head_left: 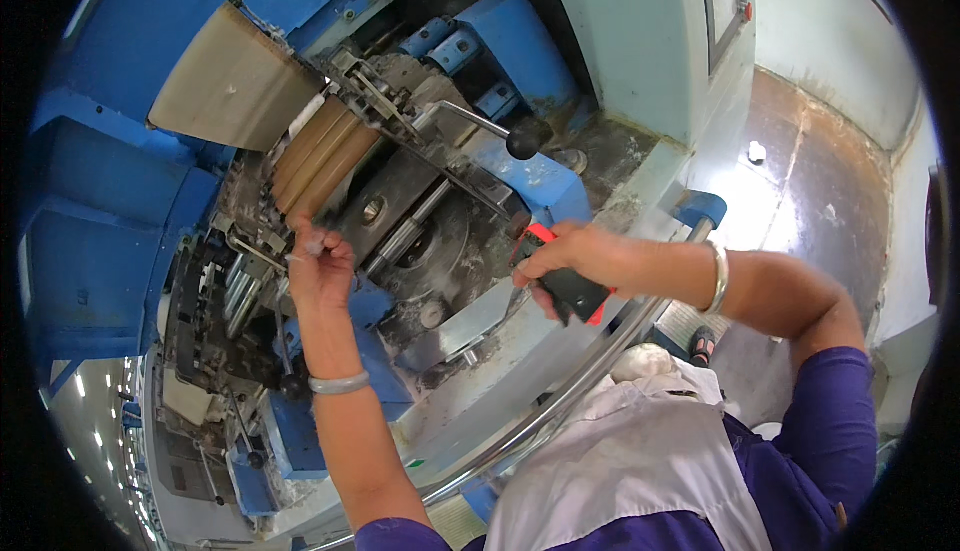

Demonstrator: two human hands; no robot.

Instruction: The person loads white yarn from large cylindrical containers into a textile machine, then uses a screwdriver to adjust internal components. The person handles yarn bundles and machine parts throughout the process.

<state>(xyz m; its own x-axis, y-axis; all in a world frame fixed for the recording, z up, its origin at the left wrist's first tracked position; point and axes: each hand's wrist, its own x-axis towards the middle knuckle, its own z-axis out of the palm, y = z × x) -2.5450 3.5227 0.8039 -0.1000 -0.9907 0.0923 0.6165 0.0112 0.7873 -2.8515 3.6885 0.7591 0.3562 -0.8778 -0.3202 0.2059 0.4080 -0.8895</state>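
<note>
My left hand (322, 263) is raised with its fingers curled at the lower end of the tan rollers (325, 156) of a textile machine. A small wisp of white fibre (316, 248) shows at those fingertips, partly blurred. My right hand (572, 253) is wrapped round a red and black hand tool (575, 293), held over the machine's front edge; its exact kind I cannot make out. Between the hands lie a metal shaft (412, 229) and a dark, dusty machine bed.
A lever with a black ball knob (527, 138) juts out above my right hand. A cream curved cover (238, 81) stands raised at upper left. A metal rail (560, 401) curves along the machine's front. A control panel (724, 6) sits at upper right.
</note>
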